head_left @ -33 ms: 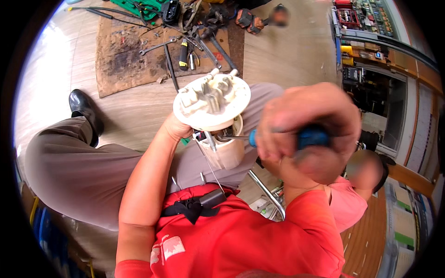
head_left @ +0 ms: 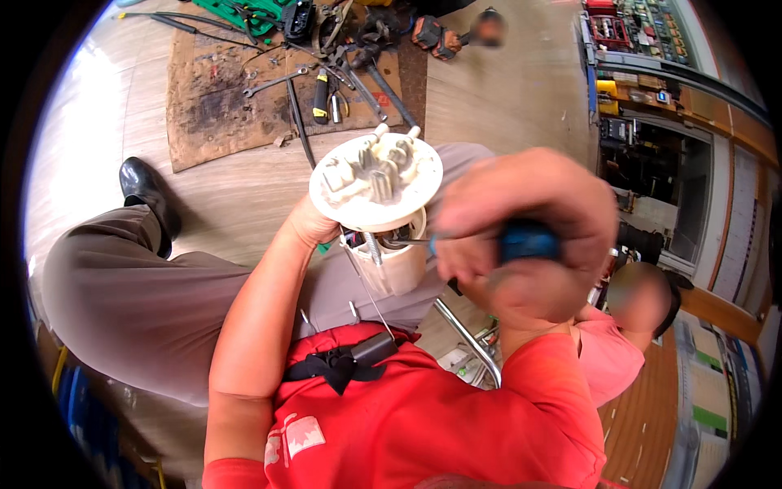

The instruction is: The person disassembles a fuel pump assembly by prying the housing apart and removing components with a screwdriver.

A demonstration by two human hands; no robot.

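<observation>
A white fuel pump module [head_left: 389,269] stands above my lap, with a round ribbed flange on top and a spring below it. My left hand [head_left: 308,222] grips it from the left, just under the flange; most of the fingers are hidden behind it. On the other side, my right hand [head_left: 529,224] is wrapped round the blue handle of a screwdriver [head_left: 528,242] and is blurred. The thin shaft points left into the gap between flange and canister; its tip is hard to make out there. A thin wire hangs from the module toward my waist.
Ahead on the floor, stained cardboard [head_left: 220,114] carries a wrench [head_left: 275,82], a yellow-black knife-like tool [head_left: 322,96] and pliers. An orange-black power tool [head_left: 437,37] lies beyond. Another person in a pink sleeve [head_left: 607,359] is close on my right, near shelves.
My right hand and the screwdriver have shifted a little left, closer to the fuel pump module. The module has moved very slightly right; my left hand keeps its grip.
</observation>
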